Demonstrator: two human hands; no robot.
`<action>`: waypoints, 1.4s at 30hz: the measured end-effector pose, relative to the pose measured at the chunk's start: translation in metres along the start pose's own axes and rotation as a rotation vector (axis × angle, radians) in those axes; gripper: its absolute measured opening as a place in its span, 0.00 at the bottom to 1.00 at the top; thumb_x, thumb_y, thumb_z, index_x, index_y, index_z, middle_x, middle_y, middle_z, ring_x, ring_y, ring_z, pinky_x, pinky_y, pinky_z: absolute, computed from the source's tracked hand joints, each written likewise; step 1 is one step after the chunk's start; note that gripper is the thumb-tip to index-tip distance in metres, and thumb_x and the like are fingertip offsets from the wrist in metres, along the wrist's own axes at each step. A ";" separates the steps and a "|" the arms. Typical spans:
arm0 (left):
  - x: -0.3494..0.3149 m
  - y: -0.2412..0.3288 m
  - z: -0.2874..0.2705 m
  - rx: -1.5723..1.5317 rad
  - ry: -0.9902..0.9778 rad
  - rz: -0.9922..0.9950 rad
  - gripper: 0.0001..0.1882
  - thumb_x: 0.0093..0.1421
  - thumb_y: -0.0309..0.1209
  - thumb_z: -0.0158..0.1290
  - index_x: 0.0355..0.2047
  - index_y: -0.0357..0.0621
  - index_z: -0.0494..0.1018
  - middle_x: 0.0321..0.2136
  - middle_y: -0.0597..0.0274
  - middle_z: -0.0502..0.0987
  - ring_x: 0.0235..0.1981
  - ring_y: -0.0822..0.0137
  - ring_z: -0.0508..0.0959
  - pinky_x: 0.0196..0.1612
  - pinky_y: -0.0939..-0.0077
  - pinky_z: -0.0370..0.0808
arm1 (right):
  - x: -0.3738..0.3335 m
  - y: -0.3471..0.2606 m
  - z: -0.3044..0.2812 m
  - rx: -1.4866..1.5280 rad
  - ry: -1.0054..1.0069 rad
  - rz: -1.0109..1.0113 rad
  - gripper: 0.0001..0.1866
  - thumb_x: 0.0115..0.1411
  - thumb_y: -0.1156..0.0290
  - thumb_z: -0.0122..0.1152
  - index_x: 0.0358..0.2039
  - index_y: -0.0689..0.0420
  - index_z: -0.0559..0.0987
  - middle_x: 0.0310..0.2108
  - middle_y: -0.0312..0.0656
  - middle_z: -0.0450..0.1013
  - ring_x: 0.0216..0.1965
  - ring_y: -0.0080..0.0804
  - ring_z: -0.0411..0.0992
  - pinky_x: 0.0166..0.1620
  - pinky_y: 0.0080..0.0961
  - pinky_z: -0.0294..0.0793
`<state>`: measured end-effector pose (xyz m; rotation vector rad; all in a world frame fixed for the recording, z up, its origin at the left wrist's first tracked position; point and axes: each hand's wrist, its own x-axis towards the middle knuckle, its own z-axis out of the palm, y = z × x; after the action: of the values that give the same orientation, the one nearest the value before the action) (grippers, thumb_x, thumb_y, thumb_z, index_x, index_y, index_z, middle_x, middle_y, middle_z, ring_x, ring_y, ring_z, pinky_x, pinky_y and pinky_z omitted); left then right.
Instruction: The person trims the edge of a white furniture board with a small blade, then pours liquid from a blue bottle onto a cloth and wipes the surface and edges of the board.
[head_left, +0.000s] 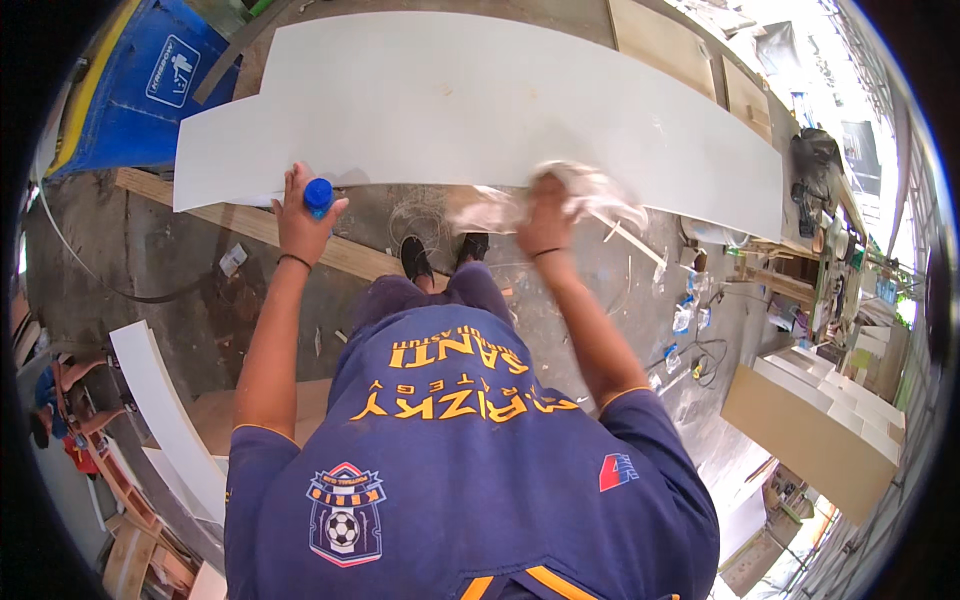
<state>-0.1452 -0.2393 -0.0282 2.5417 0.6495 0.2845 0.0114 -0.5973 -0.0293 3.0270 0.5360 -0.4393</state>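
Note:
A long white panel with a stepped left end lies across in front of me. At its near edge on the left, my left hand is closed round a small bottle with a blue cap, with some fingertips by the panel. To the right, my right hand is closed on a pale cloth over the panel's near edge. Motion smears this hand and the cloth, and part of the cloth hangs down to the left. The bottle's body is mostly hidden by my palm.
A blue bin stands at the far left, near a wooden plank on the floor. Curved white pieces lie at left, near another person. Stacked boxes, small plastic packets and a cable are at right.

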 end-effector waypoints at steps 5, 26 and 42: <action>-0.001 -0.003 -0.005 0.040 -0.010 -0.002 0.51 0.49 0.56 0.59 0.66 0.47 0.49 0.65 0.55 0.54 0.67 0.55 0.51 0.62 0.33 0.44 | -0.015 -0.144 -0.011 0.072 0.048 -0.495 0.37 0.53 0.65 0.47 0.65 0.56 0.55 0.68 0.44 0.47 0.70 0.42 0.37 0.64 0.63 0.24; -0.050 0.063 0.007 -0.413 0.180 -0.278 0.40 0.49 0.43 0.64 0.58 0.39 0.61 0.59 0.48 0.63 0.61 0.53 0.63 0.61 0.65 0.62 | 0.031 -0.032 -0.062 0.012 -0.191 -0.813 0.46 0.45 0.52 0.65 0.64 0.53 0.58 0.67 0.40 0.50 0.68 0.39 0.46 0.65 0.61 0.32; -0.148 0.264 0.108 -0.711 0.538 -0.642 0.28 0.50 0.36 0.65 0.48 0.42 0.65 0.50 0.52 0.73 0.49 0.60 0.75 0.50 0.68 0.71 | 0.072 0.011 -0.082 -0.162 -0.101 -1.204 0.45 0.49 0.51 0.63 0.64 0.53 0.56 0.66 0.40 0.50 0.67 0.40 0.46 0.64 0.60 0.37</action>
<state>-0.1358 -0.5593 0.0035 1.4815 1.2494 0.8040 0.1021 -0.5764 0.0286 2.1555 2.1828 -0.4950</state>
